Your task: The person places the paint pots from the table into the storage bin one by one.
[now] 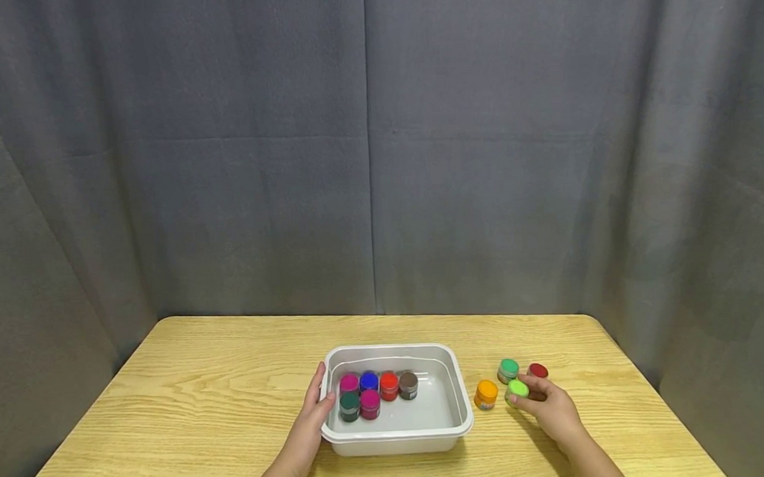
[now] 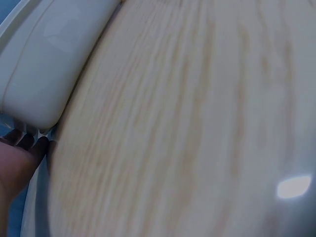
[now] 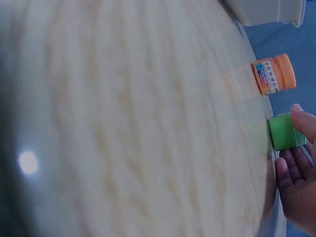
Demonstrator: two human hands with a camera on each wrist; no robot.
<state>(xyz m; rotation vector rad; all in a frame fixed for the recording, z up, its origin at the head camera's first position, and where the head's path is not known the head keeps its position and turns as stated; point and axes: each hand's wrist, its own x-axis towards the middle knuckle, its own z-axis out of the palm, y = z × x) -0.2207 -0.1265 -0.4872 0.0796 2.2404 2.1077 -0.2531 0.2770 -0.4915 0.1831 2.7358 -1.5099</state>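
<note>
A white plastic basin point(image 1: 402, 444) stands on the table, and my left hand point(image 1: 311, 421) grips its left rim, the thumb over the edge and the fingers along the outside. In it, toward the left, sit several paint jars: a dark green jar point(image 1: 349, 406), a blue jar point(image 1: 368, 382), a red jar point(image 1: 389, 386), a brown jar point(image 1: 408, 385) and two magenta ones. Right of the basin my right hand point(image 1: 553, 407) pinches a light green paint jar point(image 1: 517, 390) between thumb and fingers; the right wrist view shows this jar point(image 3: 282, 132) at the tabletop.
Around the right hand stand an orange paint jar point(image 1: 486, 394), a green paint jar point(image 1: 508, 370) and a dark red paint jar point(image 1: 537, 371). The wooden table point(image 1: 203, 413) reaches back to a grey curtain point(image 1: 257, 202), which also hangs at both sides.
</note>
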